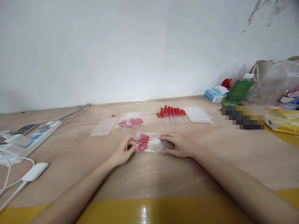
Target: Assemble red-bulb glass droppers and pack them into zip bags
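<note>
A clear zip bag [154, 142] lies flat on the table with several red-bulbed glass droppers [144, 141] inside, bulbs toward the left. At the bag's left end, my left hand [125, 151] pinches the edge between thumb and fingers. My right hand [178, 145] rests at the other end, thumb and fingers apart and touching the film. Behind the bag, a row of loose droppers [174, 115] is laid out with red bulbs away from me. Filled bags [130, 121] are piled to its left.
Flat empty bags [102, 126] lie at the left, with a white stack [198, 115] beyond the droppers. A power strip [44, 137] with cables stands at far left. Tissues [216, 94], a green bottle [238, 90] and plastic bags [271, 81] crowd the right back, near a wall.
</note>
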Available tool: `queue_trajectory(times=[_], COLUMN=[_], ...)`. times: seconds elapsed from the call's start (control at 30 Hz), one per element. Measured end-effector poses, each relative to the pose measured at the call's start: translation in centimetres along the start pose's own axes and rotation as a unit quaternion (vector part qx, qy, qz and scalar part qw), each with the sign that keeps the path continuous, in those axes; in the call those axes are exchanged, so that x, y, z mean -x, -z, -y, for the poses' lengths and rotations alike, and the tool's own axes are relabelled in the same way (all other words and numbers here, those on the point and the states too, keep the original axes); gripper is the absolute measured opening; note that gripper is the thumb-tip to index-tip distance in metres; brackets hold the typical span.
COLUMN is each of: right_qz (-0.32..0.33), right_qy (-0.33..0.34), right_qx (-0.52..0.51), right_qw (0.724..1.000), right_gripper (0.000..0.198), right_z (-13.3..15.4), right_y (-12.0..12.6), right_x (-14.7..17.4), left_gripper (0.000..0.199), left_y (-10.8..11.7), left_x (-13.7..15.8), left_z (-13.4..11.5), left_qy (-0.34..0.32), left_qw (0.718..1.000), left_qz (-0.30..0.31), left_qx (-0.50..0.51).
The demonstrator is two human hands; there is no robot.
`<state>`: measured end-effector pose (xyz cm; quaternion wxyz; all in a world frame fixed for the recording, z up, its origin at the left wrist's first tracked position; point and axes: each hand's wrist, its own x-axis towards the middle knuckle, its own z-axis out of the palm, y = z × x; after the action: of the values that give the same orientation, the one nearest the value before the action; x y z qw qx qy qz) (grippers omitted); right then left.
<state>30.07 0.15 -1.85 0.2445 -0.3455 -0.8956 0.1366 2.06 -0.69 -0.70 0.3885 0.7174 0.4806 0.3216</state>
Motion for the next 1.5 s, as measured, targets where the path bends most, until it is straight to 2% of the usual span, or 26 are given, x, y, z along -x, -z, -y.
queue_trajectory(times=[0.1,0.23,0.27,0.37,0.43,0.5,0.6,0.7,0.8,0.87,0.97,1.03,1.1,1.2,1.33,1.43,1.5], right_qz=[0.004,0.014,0.019,0.038,0.047,0.051,0.041,0.028,-0.005,-0.061,-0.156,-0.192,-0.199,-0.188,-0.170,-0.168,-0.165], right_qy=[-0.002,0.009,0.019,0.045,0.052,0.054,0.052,0.035,0.008,-0.016,-0.060,-0.075,-0.075,-0.062,-0.049,-0.040,-0.035], right_qx=[0.001,-0.005,-0.012,-0.027,-0.032,-0.040,-0.058,-0.069,-0.070,-0.079,-0.086,-0.080,-0.071,-0.063,-0.055,-0.044,-0.037], right_qw=[1.000,1.000,1.000,0.998,0.997,0.996,0.996,0.997,0.997,0.995,0.982,0.975,0.974,0.978,0.983,0.984,0.985], right_gripper=[0.057,0.060,0.060,0.059,0.060,0.060,0.061,0.064,0.056,0.046,0.036,0.033,0.031,0.030,0.029,0.029,0.028], right_z=[0.1,0.3,0.3,0.2,0.1,-0.1,-0.4,-0.3,-0.3,-0.6,-1.2,-1.6,-1.8,-1.6,-1.2,-1.0,-0.9], right_y=[0.1,0.4,0.5,0.6,0.5,0.4,0.3,0.3,0.2,0.0,-0.5,-0.7,-0.9,-0.8,-0.6,-0.5,-0.4], right_x=[-0.1,-0.2,-0.2,-0.2,-0.2,-0.1,-0.1,0.0,0.1,0.0,-0.2,-0.3,-0.4,-0.3,-0.3,-0.2,-0.2], left_gripper=[0.029,0.037,0.037,0.042,0.048,0.052,0.041,0.030,0.030,0.032,0.047,0.053,0.046,0.026,0.009,0.013,0.022], left_y=[0.4,1.0,1.1,1.3,1.5,1.6,1.8,2.0,2.2,2.5,3.0,3.2,3.1,2.4,1.1,0.5,0.9], left_x=[-0.2,-1.4,-1.8,-3.3,-4.4,-5.5,-6.7,-6.9,-6.1,-5.4,-5.2,-6.1,-7.8,-11.0,-14.0,-14.1,-13.4], left_z=[-0.2,-0.3,-0.4,-1.1,-1.7,-2.2,-3.0,-3.7,-4.0,-3.7,-3.1,-2.7,-2.5,-2.4,-1.9,-1.9,-1.9], left_qy=[0.020,0.017,0.013,0.017,0.035,0.075,0.142,0.133,0.111,0.104,0.075,0.058,0.054,0.056,0.065,0.066,0.058], left_qw=[0.999,0.998,0.998,0.999,0.997,0.993,0.977,0.970,0.974,0.977,0.983,0.984,0.985,0.988,0.974,0.960,0.942], left_qz=[0.030,-0.052,-0.052,0.019,0.037,0.044,0.139,0.200,0.195,0.181,0.133,0.053,-0.044,-0.142,-0.183,-0.202,-0.225], left_qx=[0.026,-0.014,-0.017,-0.024,-0.049,-0.077,-0.076,-0.042,0.018,0.049,0.106,0.157,0.159,0.004,-0.120,-0.180,-0.240])
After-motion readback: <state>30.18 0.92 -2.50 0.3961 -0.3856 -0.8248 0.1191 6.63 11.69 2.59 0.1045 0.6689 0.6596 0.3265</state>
